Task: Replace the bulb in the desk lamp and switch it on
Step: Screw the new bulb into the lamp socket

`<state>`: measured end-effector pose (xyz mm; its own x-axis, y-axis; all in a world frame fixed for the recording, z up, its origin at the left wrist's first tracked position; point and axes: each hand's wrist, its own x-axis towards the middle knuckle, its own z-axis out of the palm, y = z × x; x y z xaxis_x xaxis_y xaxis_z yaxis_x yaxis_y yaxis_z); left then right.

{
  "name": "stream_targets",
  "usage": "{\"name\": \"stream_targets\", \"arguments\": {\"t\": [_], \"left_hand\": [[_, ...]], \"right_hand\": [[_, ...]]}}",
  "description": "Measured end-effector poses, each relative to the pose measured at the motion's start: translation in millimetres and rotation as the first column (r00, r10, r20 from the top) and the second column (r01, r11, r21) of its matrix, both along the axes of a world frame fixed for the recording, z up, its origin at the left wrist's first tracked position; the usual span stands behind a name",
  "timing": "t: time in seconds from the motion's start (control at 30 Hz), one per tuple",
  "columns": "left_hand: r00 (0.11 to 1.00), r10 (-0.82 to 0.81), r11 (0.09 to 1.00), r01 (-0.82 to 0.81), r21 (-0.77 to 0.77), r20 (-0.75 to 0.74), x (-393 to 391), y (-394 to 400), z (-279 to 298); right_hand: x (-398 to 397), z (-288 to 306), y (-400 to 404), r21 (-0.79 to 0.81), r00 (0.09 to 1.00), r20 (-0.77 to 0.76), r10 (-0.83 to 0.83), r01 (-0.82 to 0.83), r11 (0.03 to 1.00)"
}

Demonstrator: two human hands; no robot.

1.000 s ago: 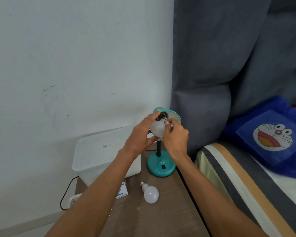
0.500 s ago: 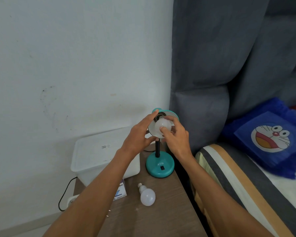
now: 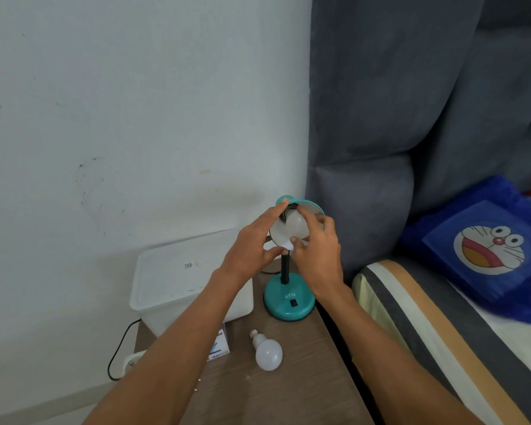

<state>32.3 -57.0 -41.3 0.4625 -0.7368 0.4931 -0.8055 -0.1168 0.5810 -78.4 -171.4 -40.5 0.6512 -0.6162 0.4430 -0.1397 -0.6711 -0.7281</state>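
Observation:
A teal desk lamp stands on the wooden bedside table (image 3: 288, 391), with its round base (image 3: 288, 305) bearing a black switch. Its shade (image 3: 308, 207) is tilted towards me. My left hand (image 3: 252, 243) grips the shade's left rim, thumb below and fingers on top. A white bulb (image 3: 295, 226) sits in the shade at the socket, and my right hand (image 3: 318, 250) pinches it with finger above and thumb below. A second white bulb (image 3: 267, 352) lies loose on the table in front of the lamp base.
A white plastic box (image 3: 178, 280) stands at the table's back left. A small bulb carton (image 3: 219, 348) lies beside it, partly under my left forearm. A black cable (image 3: 120, 351) hangs at the table's left. A bed with a blue cartoon pillow (image 3: 485, 246) lies right.
My right hand has shifted its fingers around the bulb in the shade, as in turning it. The bulb sits deeper in the shade. My left hand keeps its hold on the shade.

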Motion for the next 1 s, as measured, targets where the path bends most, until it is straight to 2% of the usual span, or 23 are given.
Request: {"name": "stream_targets", "arguments": {"t": [0.2,0.4,0.5,0.7,1.0], "left_hand": [[1.0,0.015,1.0,-0.015,0.007,0.004,3.1,1.2,-3.6],[1.0,0.005,1.0,-0.005,0.006,-0.005,3.7,0.0,-2.8],[1.0,0.007,1.0,-0.007,0.001,-0.019,5.6,1.6,-3.8],[1.0,0.011,1.0,-0.011,-0.011,-0.029,4.5,-0.4,-3.6],[1.0,0.004,1.0,-0.004,-0.001,-0.008,4.2,-1.2,-1.4]], "right_hand": [[-1.0,15.4,-0.7,-0.098,0.961,-0.123,-0.249,0.238,0.966],[0.1,22.4,7.5,-0.024,0.978,-0.084,-0.193,0.192,0.981],[-2.6,19.3,8.8,-0.043,0.986,-0.048,-0.158,0.156,0.987],[0.1,23.2,9.7,0.143,0.992,-0.026,-0.123,0.125,0.982],[0.5,19.0,8.2,0.109,0.988,-0.014,-0.157,0.157,0.982]]}}
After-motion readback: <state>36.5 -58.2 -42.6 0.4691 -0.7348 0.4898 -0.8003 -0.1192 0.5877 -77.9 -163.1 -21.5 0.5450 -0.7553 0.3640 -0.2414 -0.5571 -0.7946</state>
